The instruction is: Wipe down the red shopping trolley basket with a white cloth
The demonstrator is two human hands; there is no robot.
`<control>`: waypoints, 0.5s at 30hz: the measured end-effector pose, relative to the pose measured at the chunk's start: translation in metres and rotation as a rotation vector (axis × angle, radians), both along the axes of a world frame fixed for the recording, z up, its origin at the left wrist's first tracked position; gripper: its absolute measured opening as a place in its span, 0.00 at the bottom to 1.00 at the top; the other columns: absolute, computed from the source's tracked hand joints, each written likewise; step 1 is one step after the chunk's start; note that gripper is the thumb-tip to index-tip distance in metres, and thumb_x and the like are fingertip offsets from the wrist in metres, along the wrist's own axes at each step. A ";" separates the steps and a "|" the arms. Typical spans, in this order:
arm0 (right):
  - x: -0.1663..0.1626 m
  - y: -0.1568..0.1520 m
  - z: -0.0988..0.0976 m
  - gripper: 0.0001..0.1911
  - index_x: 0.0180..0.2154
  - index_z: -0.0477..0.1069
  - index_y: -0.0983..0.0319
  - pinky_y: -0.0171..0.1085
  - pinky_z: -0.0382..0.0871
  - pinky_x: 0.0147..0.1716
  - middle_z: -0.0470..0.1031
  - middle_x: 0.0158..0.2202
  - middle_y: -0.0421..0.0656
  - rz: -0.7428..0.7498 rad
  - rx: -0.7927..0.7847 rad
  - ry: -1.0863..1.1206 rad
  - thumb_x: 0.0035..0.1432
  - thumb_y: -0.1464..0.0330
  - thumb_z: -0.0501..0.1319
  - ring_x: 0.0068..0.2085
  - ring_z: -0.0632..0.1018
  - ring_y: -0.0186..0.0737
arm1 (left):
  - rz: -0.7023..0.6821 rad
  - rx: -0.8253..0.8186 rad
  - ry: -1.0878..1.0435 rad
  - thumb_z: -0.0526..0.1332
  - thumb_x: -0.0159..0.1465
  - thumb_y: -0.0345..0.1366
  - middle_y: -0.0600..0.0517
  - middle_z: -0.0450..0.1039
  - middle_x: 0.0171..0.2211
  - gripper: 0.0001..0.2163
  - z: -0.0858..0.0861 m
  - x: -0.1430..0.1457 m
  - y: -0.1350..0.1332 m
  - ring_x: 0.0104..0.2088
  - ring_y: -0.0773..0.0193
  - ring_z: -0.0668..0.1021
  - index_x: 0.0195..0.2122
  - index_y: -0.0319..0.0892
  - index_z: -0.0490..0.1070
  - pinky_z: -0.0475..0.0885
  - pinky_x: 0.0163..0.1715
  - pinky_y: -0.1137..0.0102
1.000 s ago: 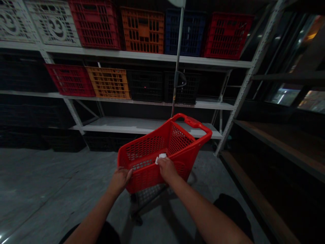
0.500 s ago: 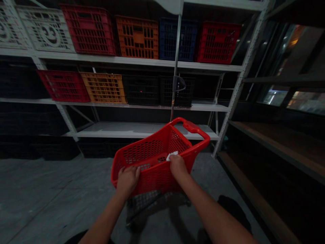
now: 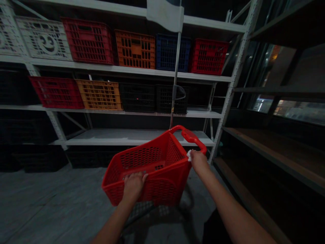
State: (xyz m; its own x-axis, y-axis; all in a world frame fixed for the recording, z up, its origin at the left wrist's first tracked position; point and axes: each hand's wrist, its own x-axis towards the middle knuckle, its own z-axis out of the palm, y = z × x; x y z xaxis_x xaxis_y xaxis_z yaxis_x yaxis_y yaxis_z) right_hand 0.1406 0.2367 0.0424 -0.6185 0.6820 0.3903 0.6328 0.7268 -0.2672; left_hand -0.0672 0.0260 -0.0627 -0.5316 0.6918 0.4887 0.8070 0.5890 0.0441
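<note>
A red plastic shopping cart (image 3: 162, 183) stands in front of me, its handle at the right end. My left hand (image 3: 134, 185) grips the near top rim, with the fingers over the edge into the basket. At the rim's right end, close to the handle (image 3: 193, 138), my right hand (image 3: 199, 161) is closed on a small white cloth or tissue (image 3: 189, 155) and touches the cart. No items show inside the basket. A pole (image 3: 176, 74) with a white flag (image 3: 166, 15) rises behind the handle.
White metal shelving (image 3: 142, 70) stands behind the cart, with red, orange, blue, white, yellow and black crates, such as the yellow crate (image 3: 100, 95). On the right is a dark rack (image 3: 269, 149) with brownish shelves. Grey floor (image 3: 33, 200) lies to the left.
My right hand has slid right along the near rim toward the handle, with the white cloth or tissue. My left hand still grips the rim. The view has shifted, and more of the flag shows.
</note>
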 end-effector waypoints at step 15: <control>0.041 0.002 0.019 0.13 0.34 0.71 0.63 0.33 0.57 0.31 0.74 0.31 0.46 -0.029 0.100 -0.075 0.57 0.73 0.48 0.33 0.72 0.39 | -0.009 -0.019 0.083 0.40 0.64 0.46 0.45 0.74 0.35 0.21 -0.003 -0.021 -0.011 0.40 0.55 0.72 0.36 0.40 0.69 0.57 0.47 0.57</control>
State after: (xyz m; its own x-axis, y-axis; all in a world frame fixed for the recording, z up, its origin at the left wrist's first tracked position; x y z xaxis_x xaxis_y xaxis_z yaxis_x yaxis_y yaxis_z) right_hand 0.1814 0.2391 0.0611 -0.6286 0.6603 0.4109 0.6697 0.7282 -0.1456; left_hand -0.0878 0.0149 -0.0661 -0.4836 0.7058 0.5177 0.8124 0.5821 -0.0347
